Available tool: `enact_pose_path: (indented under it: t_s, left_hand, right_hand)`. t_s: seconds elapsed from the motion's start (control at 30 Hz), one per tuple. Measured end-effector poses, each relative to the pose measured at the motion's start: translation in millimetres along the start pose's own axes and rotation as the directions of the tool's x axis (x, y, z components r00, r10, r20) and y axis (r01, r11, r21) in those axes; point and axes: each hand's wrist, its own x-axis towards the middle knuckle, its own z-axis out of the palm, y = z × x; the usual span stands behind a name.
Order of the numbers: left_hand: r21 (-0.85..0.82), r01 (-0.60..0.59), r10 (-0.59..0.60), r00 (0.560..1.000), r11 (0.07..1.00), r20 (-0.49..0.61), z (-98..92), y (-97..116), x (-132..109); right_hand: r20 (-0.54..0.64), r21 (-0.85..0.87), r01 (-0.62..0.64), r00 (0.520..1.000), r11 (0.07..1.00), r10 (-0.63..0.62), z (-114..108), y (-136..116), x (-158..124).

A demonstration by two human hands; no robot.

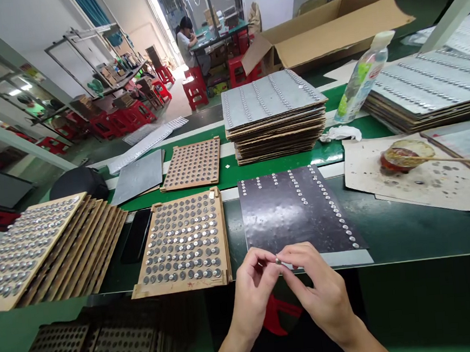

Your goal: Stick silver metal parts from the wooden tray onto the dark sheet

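Observation:
My left hand (250,288) and my right hand (320,286) meet in front of the bench, their fingertips pinching a small metal stud (278,260) between them. Just beyond the fingers lies a black sheet (294,209) with rows of metal studs along its edges and upper part. Its near corner is close to my right fingers. To the left stands a wooden tray (186,277) filled with round metal discs. A stack of similar trays (49,250) rests further left.
A green workbench (406,238) runs across the view. It holds a stack of studded sheets (274,135), a grey sheet (137,177), a plastic bottle (363,76) and a glue-smeared paper (434,182). A cardboard box (325,33) sits behind. A seated person (186,41) works far back among red stools.

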Motion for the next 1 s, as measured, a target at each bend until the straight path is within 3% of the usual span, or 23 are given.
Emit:
enact_pose_path:
  t_s: [0.17,0.33,0.47,0.63,1.0]
  left_hand:
    - [0.119,-0.052,0.056,0.998,0.992,-0.035,0.0,6,1]
    - [0.075,-0.099,0.108,0.987,0.992,-0.12,-6.1,4,0]
    - [0.044,-0.117,0.119,0.991,0.992,-0.066,-7.8,5,-3]
    - [0.047,-0.084,0.082,0.996,0.995,0.038,-4.8,12,-5]
    - [-0.003,-0.064,0.064,0.995,0.998,0.071,-4.8,15,-2]
  right_hand:
    - [-0.014,0.035,-0.02,1.0,0.999,0.02,2,-1,1]
    - [0.009,0.179,-0.154,0.988,0.972,0.154,1,-2,0]
    - [0.041,0.306,-0.251,0.967,0.919,0.25,-1,-5,0]
    - [0.028,0.332,-0.243,0.968,0.911,0.248,-2,-9,3]
    - [-0.026,0.257,-0.143,0.988,0.956,0.155,-1,-9,5]
